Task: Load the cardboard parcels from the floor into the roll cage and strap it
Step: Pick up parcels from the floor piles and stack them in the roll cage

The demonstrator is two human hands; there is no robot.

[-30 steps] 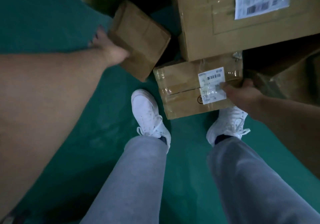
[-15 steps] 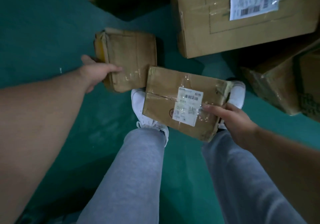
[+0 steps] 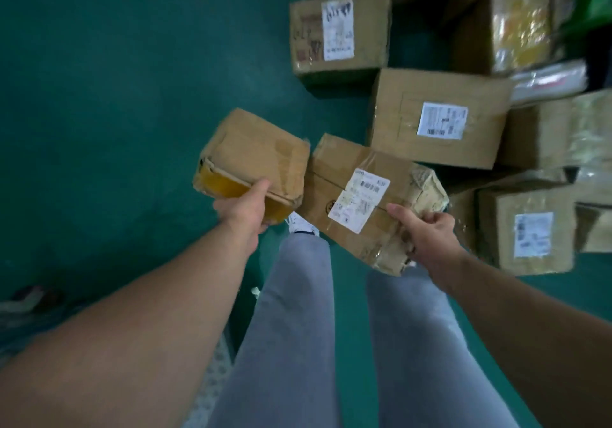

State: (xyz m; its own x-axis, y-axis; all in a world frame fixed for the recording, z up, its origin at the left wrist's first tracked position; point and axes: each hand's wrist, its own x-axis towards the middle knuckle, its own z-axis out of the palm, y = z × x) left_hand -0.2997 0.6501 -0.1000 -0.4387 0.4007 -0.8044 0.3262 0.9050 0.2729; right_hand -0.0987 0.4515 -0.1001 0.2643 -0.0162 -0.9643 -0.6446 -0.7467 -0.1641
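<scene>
My left hand (image 3: 243,209) grips a small worn cardboard parcel (image 3: 255,156) by its near end, where yellow tape shows, and holds it off the floor. My right hand (image 3: 427,233) holds a flatter taped parcel (image 3: 347,175) with a white shipping label, thumb on top, fingers curled round its right edge. The two parcels touch side by side in front of me, above my legs. No roll cage is in view.
Several cardboard parcels (image 3: 438,117) lie piled on the green floor (image 3: 116,79) at the upper right, one nearer (image 3: 530,228) by my right arm. A plastic-wrapped package (image 3: 523,26) sits at the far right. Open green floor stretches to the left.
Both parcels have come up higher off the floor in my hands. My view has risen and turned, so more of the pile on the right now shows.
</scene>
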